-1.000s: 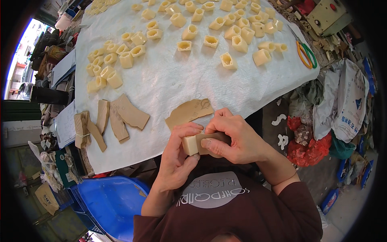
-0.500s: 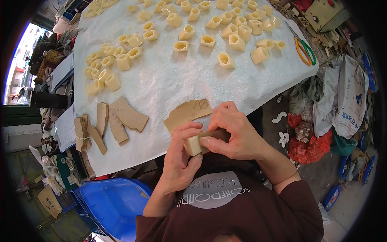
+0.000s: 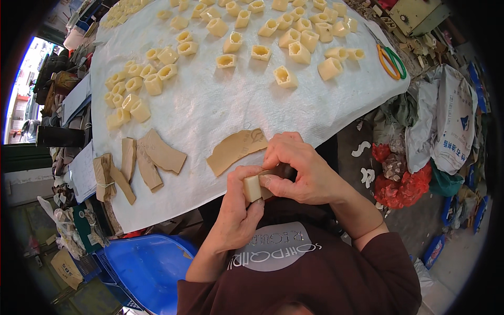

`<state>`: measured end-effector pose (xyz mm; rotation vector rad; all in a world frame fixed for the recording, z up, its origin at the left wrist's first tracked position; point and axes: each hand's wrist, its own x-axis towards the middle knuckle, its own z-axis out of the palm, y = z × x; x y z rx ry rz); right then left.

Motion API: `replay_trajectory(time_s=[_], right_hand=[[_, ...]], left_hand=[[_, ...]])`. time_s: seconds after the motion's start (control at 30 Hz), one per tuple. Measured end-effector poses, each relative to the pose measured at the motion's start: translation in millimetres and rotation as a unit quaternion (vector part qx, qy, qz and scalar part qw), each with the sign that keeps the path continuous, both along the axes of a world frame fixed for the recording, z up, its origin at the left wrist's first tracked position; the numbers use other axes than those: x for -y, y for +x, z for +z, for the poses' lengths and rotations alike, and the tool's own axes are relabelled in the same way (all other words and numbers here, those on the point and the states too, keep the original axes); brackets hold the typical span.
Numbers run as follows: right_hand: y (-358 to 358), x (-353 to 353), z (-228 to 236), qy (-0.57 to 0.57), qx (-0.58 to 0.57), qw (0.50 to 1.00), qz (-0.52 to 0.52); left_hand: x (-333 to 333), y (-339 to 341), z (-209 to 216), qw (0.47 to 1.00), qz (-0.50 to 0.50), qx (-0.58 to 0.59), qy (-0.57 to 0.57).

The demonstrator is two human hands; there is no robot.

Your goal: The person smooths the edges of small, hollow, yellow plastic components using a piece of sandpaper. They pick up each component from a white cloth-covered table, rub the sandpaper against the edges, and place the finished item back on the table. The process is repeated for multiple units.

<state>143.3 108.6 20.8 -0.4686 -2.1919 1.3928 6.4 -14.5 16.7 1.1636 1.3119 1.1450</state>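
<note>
Close to my body, my left hand [image 3: 236,207] is closed around a small cream, wax-like block [image 3: 252,188], its fingers and thumb on either side. My right hand [image 3: 302,170] pinches a folded piece of brown sandpaper [image 3: 273,176] against the block's right side; the fingers hide most of the sheet. Just beyond my hands lies a curved, torn piece of sandpaper [image 3: 237,149] on the white-covered table [image 3: 184,115]. Several more sandpaper strips [image 3: 152,163] lie at the left, one bundle tied with string. Many hollow cream blocks [image 3: 285,77] stand spread over the far part.
Scissors [image 3: 392,62] with orange and green handles lie at the table's right corner. A blue plastic tub [image 3: 144,270] stands below the left edge. On the right are red bags [image 3: 401,189], a white sack [image 3: 455,118] and scraps on the floor [image 3: 360,149].
The view has shifted slightly, so the table contents appear a little further left. Both hands keep hold of the block and the sandpaper, with only a small movement of the fingers.
</note>
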Motion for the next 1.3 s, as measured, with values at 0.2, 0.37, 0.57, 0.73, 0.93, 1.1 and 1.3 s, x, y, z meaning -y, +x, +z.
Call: replay_trajectory(time_s=[0.2, 0.37, 0.57, 0.73, 0.93, 1.1, 1.3], right_hand=[[3.9, 8.7, -0.8, -0.056, 0.040, 0.998, -0.010], [1.0, 13.0, -8.1, -0.008, 0.034, 0.999, -0.022], [-2.2, 15.2, 6.2, 0.116, -0.033, 0.982, -0.147], [0.6, 52.6, -14.6, 0.121, -0.123, 0.985, -0.019], [-13.8, 39.1, -36.6, -0.565, -0.161, 0.809, 0.019], [-13.0, 25.7, -33.8, -0.575, -0.242, 0.782, 0.015], [-6.3, 27.4, -34.5, -0.496, -0.217, 0.840, -0.019]], left_hand=[[-5.7, 2.8, 0.8, 0.992, 0.039, 0.118, -0.013], [-12.0, 3.0, -0.4, 0.966, 0.064, 0.247, 0.030], [-9.9, -5.0, -18.7, 0.964, 0.181, 0.178, 0.071], [-13.0, -10.5, -15.7, 0.960, 0.223, 0.105, 0.133], [-11.1, -8.1, -11.6, 0.955, 0.192, 0.180, 0.138], [-7.4, -8.4, -10.3, 0.953, 0.192, 0.194, 0.129], [0.1, -14.1, -16.3, 0.967, 0.140, 0.170, 0.127]])
